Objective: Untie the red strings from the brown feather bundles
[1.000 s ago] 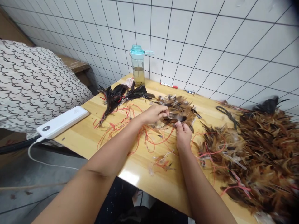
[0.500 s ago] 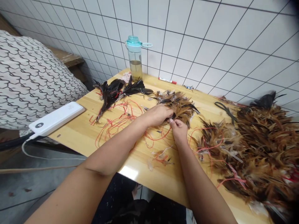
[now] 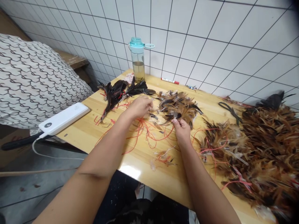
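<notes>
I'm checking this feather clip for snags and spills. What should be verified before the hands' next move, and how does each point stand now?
1. Right hand grips the brown feather bundle: ok, it pinches the near edge.
2. Left hand hold: cannot tell; it is closed, but what it pinches is too small to see.
3. Red strings clear of the hands: not ok, they lie tangled between both wrists.
4. Water bottle upright, capped, away from the hands: ok.
5. Black scissors apart from the hands: ok, they lie to the right by the big feather pile.
</notes>
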Demonstrator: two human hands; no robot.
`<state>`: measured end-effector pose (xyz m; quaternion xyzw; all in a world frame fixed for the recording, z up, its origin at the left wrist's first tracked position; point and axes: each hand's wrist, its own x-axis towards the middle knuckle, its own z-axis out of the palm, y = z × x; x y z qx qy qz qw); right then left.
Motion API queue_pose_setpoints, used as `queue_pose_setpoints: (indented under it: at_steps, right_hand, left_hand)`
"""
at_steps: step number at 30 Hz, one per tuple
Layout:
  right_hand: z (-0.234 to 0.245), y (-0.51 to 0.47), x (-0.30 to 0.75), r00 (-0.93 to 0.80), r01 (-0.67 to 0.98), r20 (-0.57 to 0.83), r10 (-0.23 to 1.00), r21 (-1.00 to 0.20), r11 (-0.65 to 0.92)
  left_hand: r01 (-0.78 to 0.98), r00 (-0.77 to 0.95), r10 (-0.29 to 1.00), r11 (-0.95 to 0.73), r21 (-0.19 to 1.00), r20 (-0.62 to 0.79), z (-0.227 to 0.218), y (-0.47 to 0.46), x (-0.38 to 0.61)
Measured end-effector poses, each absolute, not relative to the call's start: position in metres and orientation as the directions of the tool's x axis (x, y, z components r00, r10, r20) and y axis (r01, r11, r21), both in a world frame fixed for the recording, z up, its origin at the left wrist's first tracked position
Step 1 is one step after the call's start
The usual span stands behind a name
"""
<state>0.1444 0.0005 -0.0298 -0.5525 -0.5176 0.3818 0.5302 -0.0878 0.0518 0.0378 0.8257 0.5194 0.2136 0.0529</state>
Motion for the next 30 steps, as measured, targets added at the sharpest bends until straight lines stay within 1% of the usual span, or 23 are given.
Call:
queue_pose_setpoints:
  at_steps: [2, 3, 5, 11, 17, 22, 25, 27, 30]
  right_hand:
    - [-0.028, 0.0, 0.144, 0.179, 0.159, 0.134, 0.975, -0.982, 0.106]
    - [-0.028, 0.0, 0.144, 0.187, 0.157, 0.138, 0.973, -0.982, 0.109]
    - [-0.026, -0.001, 0.143, 0.201, 0.152, 0.145, 0.969, -0.982, 0.115]
    - [-0.023, -0.004, 0.143, 0.214, 0.145, 0.147, 0.966, -0.982, 0.118]
    - [-0.023, -0.005, 0.142, 0.218, 0.165, 0.155, 0.964, -0.979, 0.12]
    - [-0.026, -0.004, 0.142, 0.208, 0.192, 0.162, 0.965, -0.974, 0.122]
    - [-0.026, -0.004, 0.142, 0.195, 0.214, 0.163, 0.967, -0.969, 0.12]
    - [-0.026, -0.004, 0.142, 0.187, 0.226, 0.172, 0.967, -0.966, 0.128]
    - [-0.025, -0.004, 0.141, 0.19, 0.237, 0.185, 0.964, -0.962, 0.138]
  left_hand:
    - [0.827, 0.416, 0.898, -0.439, 0.352, 0.141, 0.031, 0.051, -0.09]
    - [0.817, 0.44, 0.892, -0.444, 0.369, 0.098, 0.029, 0.05, -0.089]
    - [0.793, 0.482, 0.873, -0.472, 0.384, 0.077, 0.024, 0.05, -0.083]
    - [0.774, 0.532, 0.84, -0.533, 0.342, 0.106, 0.017, 0.051, -0.069]
    - [0.703, 0.497, 0.836, -0.545, 0.456, 0.233, 0.023, 0.046, -0.058]
    - [0.608, 0.495, 0.84, -0.518, 0.602, 0.223, 0.025, 0.035, -0.044]
    - [0.545, 0.5, 0.835, -0.509, 0.666, 0.229, 0.026, 0.029, -0.035]
    - [0.529, 0.5, 0.836, -0.501, 0.685, 0.225, 0.025, 0.028, -0.032]
    - [0.545, 0.491, 0.843, -0.495, 0.676, 0.221, 0.023, 0.03, -0.03]
